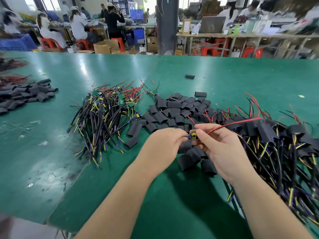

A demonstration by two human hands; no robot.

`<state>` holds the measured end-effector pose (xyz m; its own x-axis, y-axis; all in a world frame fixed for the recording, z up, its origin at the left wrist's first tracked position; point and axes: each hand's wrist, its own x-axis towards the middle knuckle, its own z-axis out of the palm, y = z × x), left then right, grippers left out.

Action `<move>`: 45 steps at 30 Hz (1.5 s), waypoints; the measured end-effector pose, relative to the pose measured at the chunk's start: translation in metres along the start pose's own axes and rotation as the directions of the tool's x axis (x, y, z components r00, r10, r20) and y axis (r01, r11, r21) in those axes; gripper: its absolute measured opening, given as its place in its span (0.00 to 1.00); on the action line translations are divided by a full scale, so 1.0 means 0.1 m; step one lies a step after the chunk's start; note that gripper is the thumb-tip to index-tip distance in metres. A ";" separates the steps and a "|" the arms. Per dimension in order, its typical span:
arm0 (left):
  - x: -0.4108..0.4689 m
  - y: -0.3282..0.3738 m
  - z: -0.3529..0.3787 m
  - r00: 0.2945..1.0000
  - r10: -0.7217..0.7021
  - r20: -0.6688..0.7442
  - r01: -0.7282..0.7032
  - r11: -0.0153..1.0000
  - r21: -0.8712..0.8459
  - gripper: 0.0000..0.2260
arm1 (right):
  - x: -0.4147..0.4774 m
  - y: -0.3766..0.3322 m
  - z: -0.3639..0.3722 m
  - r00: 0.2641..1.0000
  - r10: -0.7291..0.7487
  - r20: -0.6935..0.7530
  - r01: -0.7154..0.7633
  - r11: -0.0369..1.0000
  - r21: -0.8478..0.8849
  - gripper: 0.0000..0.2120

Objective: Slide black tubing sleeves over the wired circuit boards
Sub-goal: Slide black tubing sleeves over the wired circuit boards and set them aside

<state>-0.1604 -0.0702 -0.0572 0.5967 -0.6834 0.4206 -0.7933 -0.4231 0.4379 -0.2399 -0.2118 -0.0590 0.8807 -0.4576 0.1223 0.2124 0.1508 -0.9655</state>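
Note:
Between my two hands sits a small wired circuit board (193,136) with a yellow capacitor, held above the green table (172,195). My left hand (164,145) pinches its left end. My right hand (222,149) pinches the board's right end and its red and black wires (233,125), which trail off to the right. Loose black tubing sleeves (174,111) lie in a pile just beyond and under my hands. To the left is a heap of bare wired boards (107,111). At the right lies a heap of sleeved boards (279,145).
Another pile of black sleeves (25,95) lies at the far left, with red wires (10,79) behind it. A single sleeve (189,76) lies alone farther back. People work at benches beyond the table's far edge.

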 end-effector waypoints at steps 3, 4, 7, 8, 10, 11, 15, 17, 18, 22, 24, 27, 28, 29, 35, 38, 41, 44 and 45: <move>-0.01 -0.03 0.10 1.000 -0.005 -0.026 0.005 1.000 0.012 0.11 | -0.01 0.00 -0.02 1.000 -0.018 -0.024 0.015 0.992 -0.124 0.07; -0.04 -0.06 0.12 0.998 -0.008 -0.062 0.008 1.000 0.004 0.09 | -0.02 0.00 -0.02 1.000 -0.008 -0.001 0.008 0.985 -0.173 0.10; -0.11 -0.14 0.13 0.979 -0.026 -0.202 0.023 1.000 -0.021 0.08 | -0.04 0.03 -0.02 0.992 0.031 0.126 0.036 0.867 -0.497 0.19; -0.12 -0.18 0.11 0.963 -0.046 -0.266 0.040 0.999 -0.029 0.08 | -0.03 0.05 -0.01 0.984 0.033 0.176 0.081 0.796 -0.599 0.19; -0.13 -0.24 0.05 0.913 -0.091 -0.398 0.075 0.996 -0.054 0.08 | 0.04 0.09 0.05 0.956 0.026 0.292 0.203 0.659 -0.724 0.16; -0.13 -0.26 0.02 0.887 -0.109 -0.449 0.089 0.994 -0.067 0.08 | 0.08 0.11 0.12 0.932 0.026 0.360 0.278 0.583 -0.763 0.14; -0.14 -0.33 -0.05 0.846 -0.113 -0.520 0.101 0.994 -0.052 0.09 | 0.34 0.27 0.50 0.785 -0.014 0.619 0.611 0.186 -0.770 0.16; -0.15 -0.36 -0.08 0.840 -0.105 -0.532 0.096 0.994 -0.046 0.13 | 0.50 0.36 0.74 0.746 0.042 0.664 0.664 -0.113 -0.739 0.16; -0.16 -0.37 -0.09 0.838 -0.109 -0.535 0.102 0.994 -0.043 0.14 | 0.57 0.41 0.85 0.720 0.083 0.688 0.687 -0.219 -0.693 0.18; -0.18 -0.42 -0.12 0.822 -0.142 -0.551 0.149 0.988 -0.032 0.12 | 0.70 0.47 1.15 0.624 0.204 0.754 0.764 -0.360 -0.535 0.20; -0.18 -0.41 -0.12 0.819 -0.151 -0.553 0.150 0.988 -0.048 0.11 | 0.68 0.42 1.21 0.615 0.312 0.725 0.783 -0.355 -0.511 0.16; -0.17 -0.41 -0.12 0.821 -0.141 -0.554 0.136 0.989 -0.050 0.09 | 0.70 0.29 1.22 0.674 0.401 0.620 0.736 -0.296 -0.609 0.16; -0.17 -0.41 -0.12 0.821 -0.137 -0.555 0.133 0.990 -0.048 0.10 | 0.71 0.25 1.21 0.695 0.430 0.576 0.707 -0.266 -0.655 0.17; -0.17 -0.41 -0.11 0.820 -0.128 -0.558 0.126 0.991 -0.042 0.10 | 0.74 0.21 1.18 0.702 0.444 0.557 0.691 -0.235 -0.684 0.16; -0.19 -0.41 -0.10 0.808 -0.088 -0.583 0.109 0.994 0.000 0.10 | 0.74 0.21 0.97 0.759 0.313 0.571 0.604 -0.012 -0.797 0.18; -0.19 -0.40 -0.10 0.815 -0.080 -0.573 0.094 0.996 -0.004 0.12 | 0.68 0.19 0.87 0.811 0.224 0.541 0.541 0.067 -0.838 0.13; -0.21 -0.39 -0.11 0.824 -0.065 -0.563 0.067 0.998 -0.017 0.11 | 0.59 0.04 0.69 0.923 0.146 0.357 0.279 0.384 -0.880 0.09; -0.21 -0.36 -0.10 0.839 -0.041 -0.543 0.034 0.999 -0.023 0.10 | 0.39 -0.14 0.38 0.948 0.277 0.159 -0.150 0.826 -0.543 0.12; -0.20 -0.36 -0.09 0.841 -0.039 -0.539 0.032 0.999 -0.023 0.08 | 0.34 -0.21 0.26 0.944 0.301 0.135 -0.219 0.878 -0.426 0.11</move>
<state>-0.1429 -0.0354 -0.0741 0.5987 -0.2377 0.7649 -0.7707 -0.4310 0.4693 -0.2038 -0.2074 -0.0288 0.9526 -0.2683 -0.1436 -0.1863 -0.1408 -0.9724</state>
